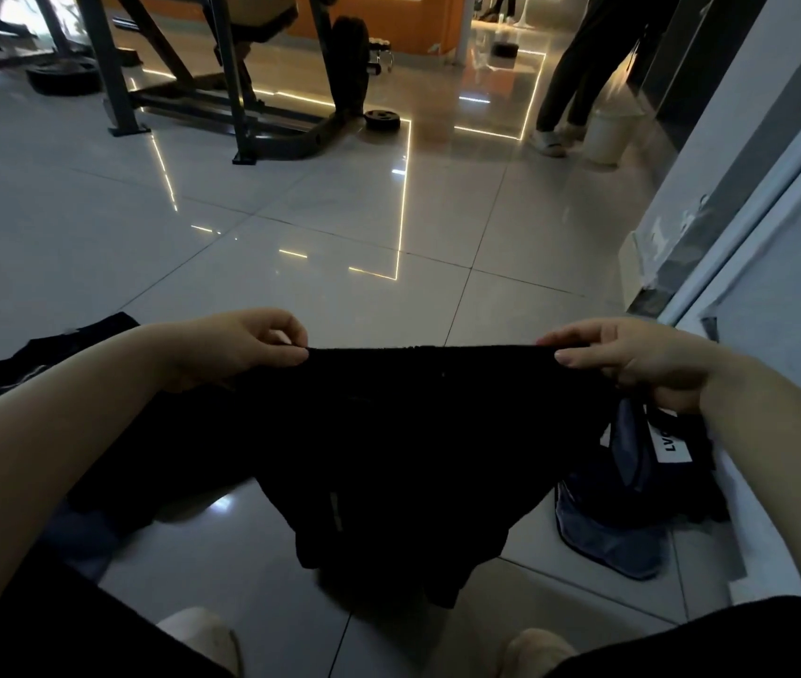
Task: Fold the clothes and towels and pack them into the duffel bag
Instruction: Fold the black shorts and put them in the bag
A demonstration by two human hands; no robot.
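Hands (242,347) (633,357) pinching black garment (418,433), duffel bag (623,521) (right)

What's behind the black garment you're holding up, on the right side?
The black garment, pinched at its top edge by the left hand and right hand, partly covers the blue duffel bag on the floor. The bag's opening and contents are hidden.

Left hand (247,347) and right hand (633,357) pinching black garment (418,433), duffel bag (633,506) beside

Black garment (389,433) held up taut, navy duffel bag (633,506) on floor
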